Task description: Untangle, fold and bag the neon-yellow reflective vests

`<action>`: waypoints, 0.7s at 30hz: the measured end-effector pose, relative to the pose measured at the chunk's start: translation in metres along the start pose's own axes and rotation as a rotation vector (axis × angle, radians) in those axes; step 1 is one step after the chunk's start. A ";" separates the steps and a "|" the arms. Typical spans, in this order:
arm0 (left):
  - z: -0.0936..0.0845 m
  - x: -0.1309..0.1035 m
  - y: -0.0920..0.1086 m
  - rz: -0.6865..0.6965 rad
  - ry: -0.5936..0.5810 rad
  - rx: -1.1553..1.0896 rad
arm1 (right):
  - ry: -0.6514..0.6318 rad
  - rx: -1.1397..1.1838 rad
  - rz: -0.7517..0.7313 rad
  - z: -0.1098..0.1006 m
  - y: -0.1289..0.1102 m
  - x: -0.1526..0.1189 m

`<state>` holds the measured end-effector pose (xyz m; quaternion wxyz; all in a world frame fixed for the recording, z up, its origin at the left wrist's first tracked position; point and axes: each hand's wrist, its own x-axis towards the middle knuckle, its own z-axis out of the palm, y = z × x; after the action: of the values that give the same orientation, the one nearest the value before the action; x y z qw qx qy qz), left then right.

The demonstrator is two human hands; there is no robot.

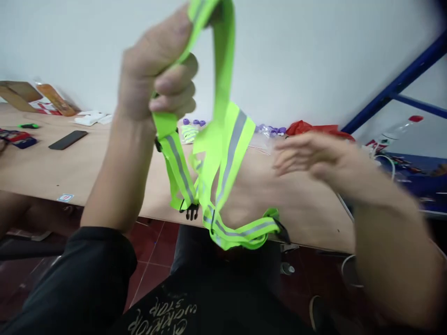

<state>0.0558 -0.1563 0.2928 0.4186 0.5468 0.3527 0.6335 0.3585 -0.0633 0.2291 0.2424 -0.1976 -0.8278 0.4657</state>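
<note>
Raised at upper left of centre, my left hand (160,70) is closed round a neon green strap harness (232,153) with grey reflective stripes. The harness hangs in loops over the near edge of the table, and its top loop runs out of view. A black buckle (192,211) dangles from its left strap, and a black fitting shows at the right end. My right hand (310,156), blurred by motion, is apart from the harness on the right, its fingers stretched out and holding nothing.
On the wooden table (115,163) are a black phone (68,140), a cardboard box (19,95), an orange bottle (56,99), white tissues (92,118), purple pieces and a red bag (314,129). A clear bottle (398,132) and blue frame (401,83) stand right. Another person's leg shows lower left.
</note>
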 end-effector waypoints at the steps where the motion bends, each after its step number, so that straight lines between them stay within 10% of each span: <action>1: 0.011 0.000 -0.004 -0.026 -0.040 -0.025 | -0.094 0.076 0.019 0.024 0.011 0.005; 5: 0.027 -0.002 -0.021 -0.089 -0.151 0.002 | -0.122 0.255 0.017 0.094 0.043 0.017; 11: 0.019 -0.001 -0.025 -0.106 -0.079 -0.045 | -0.092 0.548 -0.044 0.126 0.055 0.003; 21: 0.028 0.008 -0.029 -0.077 0.059 -0.152 | 0.191 -0.231 0.012 0.188 0.062 0.006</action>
<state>0.0872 -0.1370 0.2737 0.4724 0.4804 0.3365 0.6579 0.2501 -0.1564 0.0925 0.2930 -0.2724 -0.8480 0.3477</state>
